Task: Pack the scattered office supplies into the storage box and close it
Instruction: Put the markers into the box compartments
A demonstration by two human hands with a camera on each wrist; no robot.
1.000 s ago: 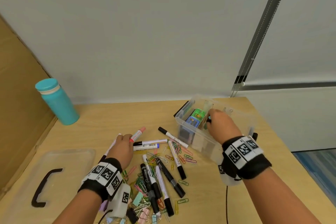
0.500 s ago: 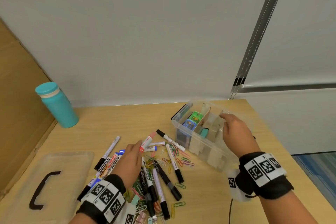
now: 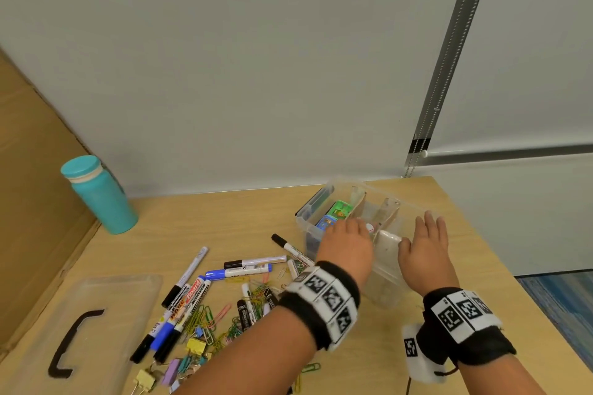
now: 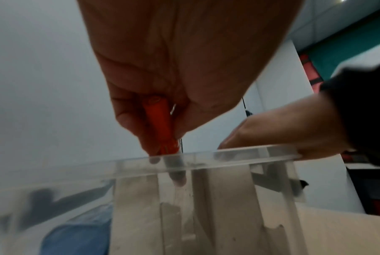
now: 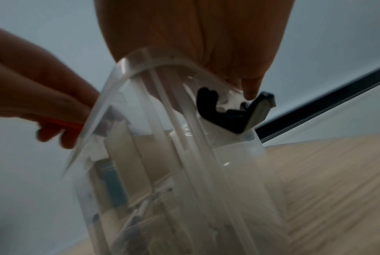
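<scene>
Now gripping a red-capped marker (image 4: 160, 124) in the left hand (image 3: 348, 245) over the clear storage box (image 3: 385, 285) on the worktop (image 3: 224, 221) — right hand (image 3: 423, 250) flat, fingers straight, steadying the box's right end. Other markers (image 3: 239, 272), paper clips (image 3: 256, 297) — loose beside the box.

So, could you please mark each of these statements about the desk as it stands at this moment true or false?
1. The left hand holds a red-capped marker over the clear storage box. True.
2. The box's lid is snapped shut on the box. False: it lies flat on the wooden desk, at the left, with its black handle up.
3. The right hand rests on the box's rim with straight fingers. True.
4. The teal bottle lies on its side inside the box. False: it stands upright at the desk's far left.
5. Markers and paper clips lie on the desk. True.
</scene>
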